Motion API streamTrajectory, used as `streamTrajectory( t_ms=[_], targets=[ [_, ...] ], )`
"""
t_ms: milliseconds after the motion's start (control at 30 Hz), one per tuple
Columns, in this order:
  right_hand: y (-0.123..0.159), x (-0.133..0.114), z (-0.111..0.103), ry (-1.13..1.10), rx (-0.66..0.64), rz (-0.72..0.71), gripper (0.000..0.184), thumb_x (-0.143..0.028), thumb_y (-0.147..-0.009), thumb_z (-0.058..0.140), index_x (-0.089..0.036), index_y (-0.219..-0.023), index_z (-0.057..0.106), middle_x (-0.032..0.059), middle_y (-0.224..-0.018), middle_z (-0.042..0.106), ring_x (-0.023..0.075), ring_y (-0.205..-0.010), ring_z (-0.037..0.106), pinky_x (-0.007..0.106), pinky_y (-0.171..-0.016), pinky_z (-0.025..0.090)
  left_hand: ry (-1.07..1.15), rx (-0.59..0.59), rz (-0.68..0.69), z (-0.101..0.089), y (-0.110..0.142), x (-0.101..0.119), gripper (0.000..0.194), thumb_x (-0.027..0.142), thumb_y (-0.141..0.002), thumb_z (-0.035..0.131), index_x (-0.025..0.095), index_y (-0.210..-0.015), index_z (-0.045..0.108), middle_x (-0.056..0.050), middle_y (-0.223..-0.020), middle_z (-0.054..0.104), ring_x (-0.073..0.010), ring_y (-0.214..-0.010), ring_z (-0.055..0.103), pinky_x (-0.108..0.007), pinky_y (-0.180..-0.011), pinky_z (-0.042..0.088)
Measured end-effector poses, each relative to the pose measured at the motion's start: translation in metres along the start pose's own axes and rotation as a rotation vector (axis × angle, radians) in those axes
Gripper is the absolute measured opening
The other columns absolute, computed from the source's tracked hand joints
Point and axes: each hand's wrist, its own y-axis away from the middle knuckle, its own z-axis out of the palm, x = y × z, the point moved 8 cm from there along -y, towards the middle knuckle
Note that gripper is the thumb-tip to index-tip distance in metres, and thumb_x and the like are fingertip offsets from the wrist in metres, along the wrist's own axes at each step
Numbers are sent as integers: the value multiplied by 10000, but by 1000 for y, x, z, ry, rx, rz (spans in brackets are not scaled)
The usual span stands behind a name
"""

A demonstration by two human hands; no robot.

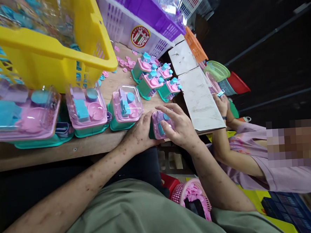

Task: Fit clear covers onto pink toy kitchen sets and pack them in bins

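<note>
A small toy kitchen box [158, 125] with a teal body, a pink and lilac top and a clear cover is between my hands at the table's front edge. My left hand [143, 131] is closed around its left side. From the right, my right hand [181, 127] grips over the top, thumb and fingers spread across the cover; the box's right side is hidden. Just left of my left hand stands a covered toy box [125, 107]. Farther left are another covered toy box [88, 108] and a larger-looking one [23, 114].
Several uncovered toy sets [149, 83] stand behind my hands, near loose pink pieces [127, 63]. A yellow basket [49, 56] and a white crate [123, 28] line the back. White boards [200, 99] lie at right, beside a co-worker [242, 150]. Below is a pink basket [178, 194].
</note>
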Motion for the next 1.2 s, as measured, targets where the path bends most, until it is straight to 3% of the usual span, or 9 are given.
streamTrajectory(
  t_ms=[167,367,467,533,633,733,867,1000,1200],
  targets=[
    [10,11,1,-145,17,54,546,-593,-1165,502,-323,-1626,616,131,-1513,605,348,-1463,574,595,-1299,464,-21,-24,18,3,1,-4,1256,519,-726,1051,191,-1676,297,-251,-1655,515,-444,-1581,522,-640,-1322,450],
    [7,19,-3,-291,-89,50,617,-651,-1119,630,-353,-1659,596,114,-1614,595,345,-1551,519,596,-1346,405,-66,-42,11,3,2,0,1265,677,-822,946,177,-1728,218,-287,-1710,462,-460,-1630,461,-674,-1334,418],
    [5,29,-5,-363,-137,123,708,-678,-1097,662,-359,-1713,521,119,-1655,573,348,-1536,542,564,-1237,536,-94,-45,12,4,2,-1,1293,650,-804,971,182,-1739,209,-286,-1707,467,-465,-1631,458,-687,-1345,393],
    [5,32,-8,-380,-127,137,698,-676,-1087,682,-350,-1691,553,123,-1629,596,347,-1489,582,513,-1135,610,-119,-54,18,6,1,-3,1343,601,-772,1010,189,-1750,187,-288,-1721,447,-467,-1638,446,-692,-1353,376],
    [5,32,-12,-341,-94,106,603,-665,-1080,694,-339,-1588,673,123,-1518,657,334,-1382,640,443,-972,664,-128,-78,19,9,1,-6,1375,562,-767,1022,219,-1771,147,-275,-1754,404,-469,-1666,400,-701,-1361,355],
    [7,34,-15,-344,-78,110,569,-650,-1093,679,-344,-1573,690,123,-1482,664,324,-1330,657,397,-857,672,-126,-99,1,10,1,-8,1382,591,-782,1004,224,-1784,126,-269,-1770,381,-475,-1679,372,-701,-1363,353],
    [8,38,-13,-344,-84,83,570,-649,-1130,615,-338,-1604,668,120,-1517,656,328,-1388,632,494,-1068,640,-134,-100,19,6,0,-3,1385,648,-771,997,207,-1773,149,-265,-1753,399,-457,-1659,404,-659,-1369,370],
    [9,44,-4,-324,-89,45,624,-720,-1158,473,-380,-1666,595,61,-1647,605,315,-1550,518,584,-1368,376,-109,-68,30,0,-3,6,1152,658,-865,918,216,-1717,279,-227,-1686,481,-422,-1604,476,-621,-1352,407],
    [12,54,6,-384,-150,99,709,-783,-1130,476,-386,-1715,521,25,-1781,464,284,-1672,376,532,-1441,208,-126,-50,-2,2,-7,8,1031,506,-883,901,203,-1670,308,-207,-1600,552,-399,-1528,561,-588,-1300,479]
  ],
)
